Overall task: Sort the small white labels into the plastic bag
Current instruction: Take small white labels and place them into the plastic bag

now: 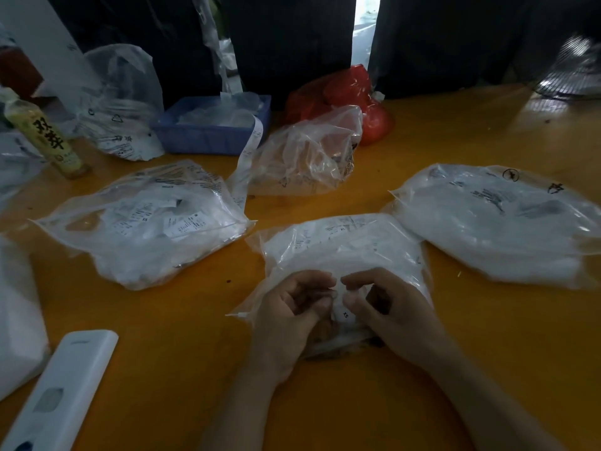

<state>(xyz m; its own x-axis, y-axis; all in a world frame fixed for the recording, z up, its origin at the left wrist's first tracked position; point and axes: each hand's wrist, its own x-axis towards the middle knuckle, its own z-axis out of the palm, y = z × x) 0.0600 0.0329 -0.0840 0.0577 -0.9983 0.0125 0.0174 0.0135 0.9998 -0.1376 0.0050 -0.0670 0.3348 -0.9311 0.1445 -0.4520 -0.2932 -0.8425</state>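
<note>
Both hands, left hand (292,307) and right hand (383,307), pinch label (343,312) at label-filled bag (341,249).

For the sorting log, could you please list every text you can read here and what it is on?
"XS": label held by both hands.
"XS": label in left bag.
"XL": label in middle bag.
"双" plus a second, unclear character: bottle.
Recycling signs: back bag.
Other print: too blurred.

table: orange-yellow top (455,131) | backdrop: dark curtain (286,34) | bright gap (366,24)
</note>
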